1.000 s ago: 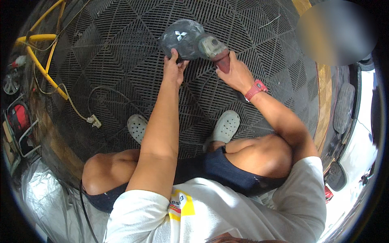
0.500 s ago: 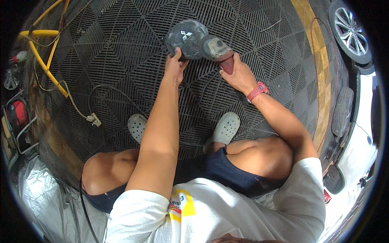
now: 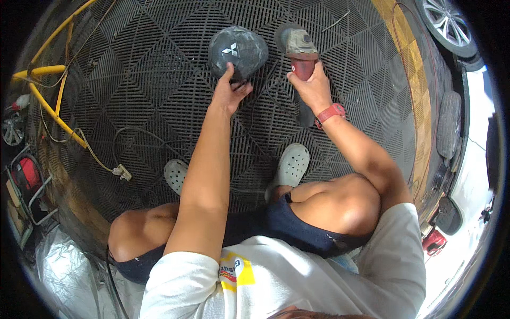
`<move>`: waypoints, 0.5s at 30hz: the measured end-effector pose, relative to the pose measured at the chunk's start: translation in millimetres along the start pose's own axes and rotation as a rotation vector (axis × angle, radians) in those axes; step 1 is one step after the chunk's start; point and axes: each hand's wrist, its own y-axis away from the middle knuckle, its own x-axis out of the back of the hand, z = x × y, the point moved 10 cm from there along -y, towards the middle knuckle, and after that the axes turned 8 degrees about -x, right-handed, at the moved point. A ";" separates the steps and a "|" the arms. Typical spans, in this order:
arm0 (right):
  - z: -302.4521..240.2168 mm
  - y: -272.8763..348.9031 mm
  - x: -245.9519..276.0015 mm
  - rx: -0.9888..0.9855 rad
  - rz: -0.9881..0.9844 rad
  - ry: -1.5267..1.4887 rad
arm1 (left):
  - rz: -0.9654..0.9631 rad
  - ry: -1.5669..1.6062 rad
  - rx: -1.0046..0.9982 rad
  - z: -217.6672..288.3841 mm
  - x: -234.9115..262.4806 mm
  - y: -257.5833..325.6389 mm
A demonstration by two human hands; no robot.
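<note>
Dusty black, the cover (image 3: 247, 56) left of the tool (image 3: 300, 45) is pinched at its near edge by the left hand (image 3: 228, 97), whose fingers (image 3: 244, 90) are best kept tool-clear, the right hand (image 3: 315, 90) wrapped firmly round the red grip (image 3: 303, 68).

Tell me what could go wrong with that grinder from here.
1. The left hand is bare and close to the grinder in the right hand; a slip might injure it.
2. Only the left hand holds the black cover, so contact could twist it loose.
3. A cord loops near the left clog and might snag.
</note>
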 end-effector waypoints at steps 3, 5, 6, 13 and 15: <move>-3.8 0.5 -1.8 -0.062 -0.046 -0.016 | 0.353 -0.520 -0.181 43.1 50.6 -0.1; -3.8 -6.1 -4.3 -0.054 -0.029 -0.007 | 0.394 -0.701 -0.402 83.7 59.8 -5.7; -6.0 -8.1 -12.4 -0.048 -0.031 -0.010 | 0.310 -0.684 -0.534 101.4 58.6 -10.4; -10.4 -8.0 -15.0 -0.036 -0.128 0.127 | 0.163 -0.595 -0.146 93.8 26.7 -39.3; -23.1 -7.7 -22.9 0.016 -0.181 0.140 | 0.134 -0.555 -0.137 92.9 15.6 -33.8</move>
